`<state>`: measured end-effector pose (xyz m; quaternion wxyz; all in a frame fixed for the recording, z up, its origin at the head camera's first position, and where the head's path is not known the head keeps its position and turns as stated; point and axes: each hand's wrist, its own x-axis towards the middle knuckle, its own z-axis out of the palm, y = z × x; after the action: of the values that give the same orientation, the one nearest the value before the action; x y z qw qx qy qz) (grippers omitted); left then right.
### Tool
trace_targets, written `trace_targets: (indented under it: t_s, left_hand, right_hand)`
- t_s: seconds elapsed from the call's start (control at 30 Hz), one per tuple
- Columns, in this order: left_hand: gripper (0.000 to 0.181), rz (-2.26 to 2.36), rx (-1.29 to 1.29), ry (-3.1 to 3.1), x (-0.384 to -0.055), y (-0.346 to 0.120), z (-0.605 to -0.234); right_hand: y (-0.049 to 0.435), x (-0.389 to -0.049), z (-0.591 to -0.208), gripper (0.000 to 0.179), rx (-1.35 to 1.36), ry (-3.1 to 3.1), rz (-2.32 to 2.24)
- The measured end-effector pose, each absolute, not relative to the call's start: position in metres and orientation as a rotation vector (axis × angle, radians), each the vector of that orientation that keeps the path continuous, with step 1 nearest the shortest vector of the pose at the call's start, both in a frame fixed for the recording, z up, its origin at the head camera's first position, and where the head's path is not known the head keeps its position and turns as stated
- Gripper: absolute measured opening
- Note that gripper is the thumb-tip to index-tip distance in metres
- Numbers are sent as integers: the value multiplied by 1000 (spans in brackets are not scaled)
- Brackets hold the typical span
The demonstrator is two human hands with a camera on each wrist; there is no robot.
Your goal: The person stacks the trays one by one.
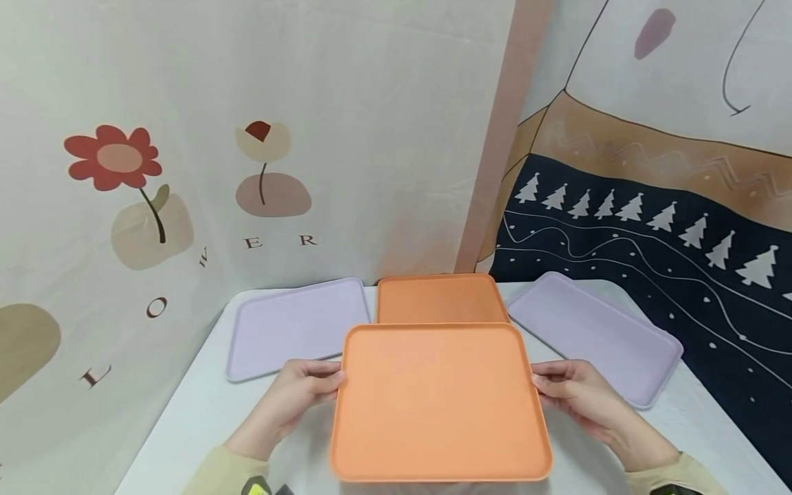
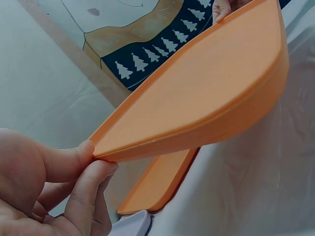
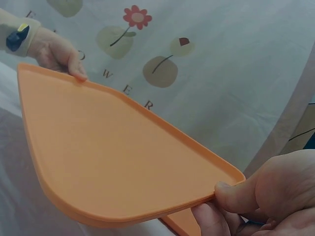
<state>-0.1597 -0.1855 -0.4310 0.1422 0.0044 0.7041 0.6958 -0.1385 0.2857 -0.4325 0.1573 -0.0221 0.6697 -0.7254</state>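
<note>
An orange rectangular tray with a low rim is held up off the table between both hands. At its left edge my left hand pinches the rim, thumb on top and fingers beneath, as the left wrist view shows with the tray. The right hand grips the opposite edge the same way; in the right wrist view its thumb presses on the rim near a corner. A second orange tray lies behind on the table, its near part hidden by the held one.
One lilac tray lies on the white table at the back left, another lilac tray slanted at the right. A flower-printed cloth hangs behind, and a dark cloth with printed trees borders the right side.
</note>
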Motion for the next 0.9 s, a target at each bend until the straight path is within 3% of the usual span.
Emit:
trace_targets:
  t_s: [0.9]
  left_hand:
    - [34, 2018, 0, 1997, -162, -164, -442]
  right_hand:
    - [302, -138, -437, 20, 16, 1980, -2030]
